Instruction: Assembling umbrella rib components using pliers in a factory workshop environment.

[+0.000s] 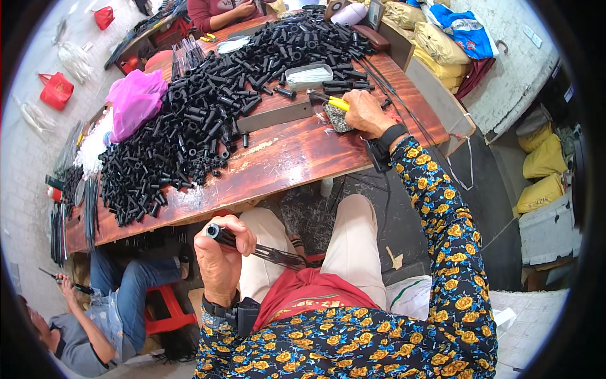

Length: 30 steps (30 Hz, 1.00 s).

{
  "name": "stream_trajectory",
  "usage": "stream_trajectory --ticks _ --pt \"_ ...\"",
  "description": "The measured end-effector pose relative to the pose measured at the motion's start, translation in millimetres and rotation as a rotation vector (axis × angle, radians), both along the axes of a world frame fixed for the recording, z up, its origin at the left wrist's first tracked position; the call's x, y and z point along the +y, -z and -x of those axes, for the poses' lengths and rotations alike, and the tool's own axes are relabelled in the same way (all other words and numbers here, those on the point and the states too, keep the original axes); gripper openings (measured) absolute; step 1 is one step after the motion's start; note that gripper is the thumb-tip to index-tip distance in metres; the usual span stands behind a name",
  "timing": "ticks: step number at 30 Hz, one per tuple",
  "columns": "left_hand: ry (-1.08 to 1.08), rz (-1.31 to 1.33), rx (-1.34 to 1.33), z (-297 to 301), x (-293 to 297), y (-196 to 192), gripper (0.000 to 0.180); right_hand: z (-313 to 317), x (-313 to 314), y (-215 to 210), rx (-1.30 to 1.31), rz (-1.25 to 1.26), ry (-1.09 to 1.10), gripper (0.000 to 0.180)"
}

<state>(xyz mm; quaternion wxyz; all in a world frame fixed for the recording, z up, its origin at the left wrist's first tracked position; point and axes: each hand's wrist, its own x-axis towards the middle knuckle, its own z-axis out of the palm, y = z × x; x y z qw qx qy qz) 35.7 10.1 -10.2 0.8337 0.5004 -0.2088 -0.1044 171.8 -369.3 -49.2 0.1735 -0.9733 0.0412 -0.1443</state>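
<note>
Above my lap, my left hand [218, 262] is closed around a black tubular handle [220, 234] with one round end facing up. Thin dark rods [278, 255] run from it toward my right, over my thigh. Out over the table, my right hand [368, 112] grips pliers with yellow handles [339, 103]; their dark jaws point left. Just under them sits a small clear container [338, 121] of tiny metal bits. A flat metal bar [276, 118] lies left of it. Behind and to the left spreads a large heap of black tubular parts [208, 95].
The wooden table [297, 153] also carries a white tray [309, 77] and a pink plastic bag [136, 98]. A co-worker [95, 328] sits low at the left near a red stool [169, 309]; another person [221, 14] works across the table. Yellow sacks [440, 43] stand at right.
</note>
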Motion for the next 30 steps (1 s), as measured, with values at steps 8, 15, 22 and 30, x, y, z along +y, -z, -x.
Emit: stream_trajectory --ticks 8,15,22,30 --pt "-0.037 -0.014 0.023 3 -3 -6 0.068 7 -5 -18 -0.131 -0.069 -0.032 0.020" --pt "-0.020 0.026 -0.005 6 1 -4 0.066 52 23 -54 -0.002 -0.759 -0.190 0.024" --pt "-0.017 0.031 -0.050 12 -1 -5 0.073 123 96 -79 -0.019 -1.204 -0.512 0.031" --pt "-0.008 -0.022 -0.022 19 3 -9 0.080 163 172 -98 -0.007 -1.305 -0.651 0.024"
